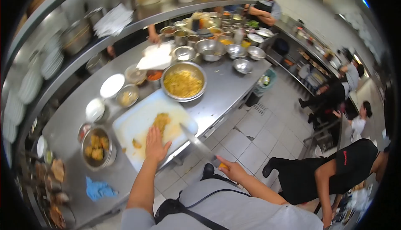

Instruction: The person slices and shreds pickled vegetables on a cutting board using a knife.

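My left hand (155, 145) lies flat with fingers stretched out on the white cutting board (129, 123), its fingertips touching a small heap of chopped yellow food (161, 122). A smaller yellow piece (136, 143) lies left of that hand. In my right hand (234, 170) is the yellow-orange handle of a large knife (200, 145). Its blade points up and left, the tip over the board's right edge. Beyond the board stands a steel bowl (200, 90) full of shredded yellow food. Left of the board, another steel bowl (109, 158) contains browned yellow chunks.
A blue cloth or glove (100, 189) lies on the steel table (71, 123). Several steel bowls (211, 50) crowd the far end. One person (267, 10) stands there with folded arms. Another person in a black apron (330, 171) is close on my right. Tiled floor (238, 134) runs alongside.
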The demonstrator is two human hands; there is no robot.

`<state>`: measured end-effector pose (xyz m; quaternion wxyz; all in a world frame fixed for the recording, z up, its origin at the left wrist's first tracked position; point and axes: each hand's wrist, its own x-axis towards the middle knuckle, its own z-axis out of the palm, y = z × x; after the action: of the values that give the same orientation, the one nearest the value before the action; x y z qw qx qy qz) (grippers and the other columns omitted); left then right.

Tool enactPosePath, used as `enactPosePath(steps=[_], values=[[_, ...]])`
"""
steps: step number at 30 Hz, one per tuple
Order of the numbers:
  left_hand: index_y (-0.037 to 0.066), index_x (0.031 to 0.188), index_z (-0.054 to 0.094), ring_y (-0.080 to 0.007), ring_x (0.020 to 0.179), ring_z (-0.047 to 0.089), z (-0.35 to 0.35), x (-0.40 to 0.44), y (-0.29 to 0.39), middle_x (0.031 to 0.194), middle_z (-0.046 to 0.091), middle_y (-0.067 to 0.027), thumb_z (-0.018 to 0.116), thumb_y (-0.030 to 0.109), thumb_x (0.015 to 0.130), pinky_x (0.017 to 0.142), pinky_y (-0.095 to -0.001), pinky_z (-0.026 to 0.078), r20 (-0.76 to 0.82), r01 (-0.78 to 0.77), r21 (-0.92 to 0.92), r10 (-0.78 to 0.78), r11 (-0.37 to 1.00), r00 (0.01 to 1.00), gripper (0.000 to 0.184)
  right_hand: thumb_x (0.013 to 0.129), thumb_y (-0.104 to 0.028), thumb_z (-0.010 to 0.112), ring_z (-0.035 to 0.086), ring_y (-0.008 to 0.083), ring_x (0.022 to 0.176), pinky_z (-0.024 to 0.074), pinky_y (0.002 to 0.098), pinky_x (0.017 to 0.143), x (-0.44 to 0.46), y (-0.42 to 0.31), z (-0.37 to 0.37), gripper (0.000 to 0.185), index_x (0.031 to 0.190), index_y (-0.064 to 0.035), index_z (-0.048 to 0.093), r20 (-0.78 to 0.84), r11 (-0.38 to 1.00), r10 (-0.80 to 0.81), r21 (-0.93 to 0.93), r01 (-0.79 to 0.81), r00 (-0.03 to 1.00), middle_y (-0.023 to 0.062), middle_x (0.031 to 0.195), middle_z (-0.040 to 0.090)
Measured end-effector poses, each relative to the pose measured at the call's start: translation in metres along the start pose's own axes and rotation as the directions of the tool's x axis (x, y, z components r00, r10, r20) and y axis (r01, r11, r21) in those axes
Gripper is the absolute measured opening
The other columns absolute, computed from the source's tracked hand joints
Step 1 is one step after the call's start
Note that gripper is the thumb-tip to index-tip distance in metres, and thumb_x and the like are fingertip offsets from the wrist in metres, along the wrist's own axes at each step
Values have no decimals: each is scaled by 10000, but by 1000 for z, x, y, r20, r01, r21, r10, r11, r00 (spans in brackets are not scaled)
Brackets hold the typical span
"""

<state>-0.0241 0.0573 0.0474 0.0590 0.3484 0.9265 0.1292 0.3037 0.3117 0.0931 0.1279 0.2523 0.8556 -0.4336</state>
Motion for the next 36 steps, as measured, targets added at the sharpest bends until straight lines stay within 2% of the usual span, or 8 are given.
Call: enactPosePath(steps=[1, 4, 8, 10, 13, 27, 29, 36], values=[[-40, 1725, 143, -360, 1699, 34, 0, -2, 0, 1827, 86, -218, 545, 590, 1070, 1372, -471, 68, -3, 12, -3, -12, 1000, 1000, 994, 1068, -406, 694, 752, 412, 1060, 591, 460, 960, 12, 30, 18, 675, 1677, -403, 404, -70, 989, -139, -62, 135, 988, 197, 1188, 786], [-41, 1725, 146, -363, 1698, 38, -1, -4, 0, 1827, 90, -218, 554, 577, 1067, 1371, -473, 69, -8, 12, -13, -12, 1000, 1000, 990, 1077, -453, 662, 746, 435, 1061, 591, 484, 964, 17, 41, 31, 669, 1684, -417, 381, -97, 989, -147, -42, 143, 984, 208, 1179, 782], [-42, 1722, 157, -369, 1696, 57, 4, -2, -1, 1824, 104, -222, 568, 559, 1064, 1365, -480, 86, -37, 13, -15, -13, 1000, 999, 982, 1081, -454, 657, 742, 456, 1065, 594, 488, 962, 13, 35, 35, 674, 1687, -431, 363, -100, 995, -99, -39, 95, 990, 224, 1180, 777], [-43, 1721, 165, -370, 1695, 63, 5, -3, -2, 1823, 108, -222, 572, 558, 1063, 1364, -483, 91, -50, -3, -13, 3, 1000, 999, 979, 1083, -425, 669, 747, 420, 1051, 592, 449, 948, 9, 31, 40, 670, 1687, -410, 378, -80, 998, -39, -48, 35, 996, 197, 1175, 781], [-40, 1719, 179, -371, 1694, 75, 7, -5, -5, 1822, 116, -220, 576, 556, 1063, 1362, -489, 99, -71, -6, -10, 6, 1000, 997, 972, 1083, -466, 649, 741, 470, 1056, 594, 504, 949, 3, 25, 44, 667, 1685, -441, 362, -91, 999, -42, -32, 39, 995, 242, 1179, 772], [-31, 1715, 219, -384, 1690, 105, 3, -7, -4, 1813, 163, -224, 555, 578, 1063, 1354, -508, 129, -82, 8, -33, -11, 999, 997, 954, 1072, -464, 664, 737, 453, 1082, 587, 481, 963, -3, 18, 53, 681, 1685, -422, 371, -122, 998, -31, -56, 24, 992, 232, 1189, 771], [-6, 1729, 192, -344, 1698, 67, 3, -6, -4, 1831, 119, -181, 531, 615, 1069, 1365, -483, 100, -55, 27, -7, -28, 1000, 998, 968, 1069, -460, 671, 738, 452, 1075, 588, 483, 956, -4, 18, 52, 686, 1685, -420, 373, -126, 998, -30, -60, 23, 992, 234, 1179, 772], [9, 1738, 176, -338, 1701, 51, -4, -7, -1, 1833, 110, -179, 510, 642, 1067, 1366, -482, 91, -20, 56, -31, -56, 998, 998, 981, 1062, -443, 687, 747, 448, 1032, 591, 482, 930, -4, 20, 57, 679, 1675, -412, 396, -157, 997, -60, -56, 52, 986, 243, 1122, 778]])
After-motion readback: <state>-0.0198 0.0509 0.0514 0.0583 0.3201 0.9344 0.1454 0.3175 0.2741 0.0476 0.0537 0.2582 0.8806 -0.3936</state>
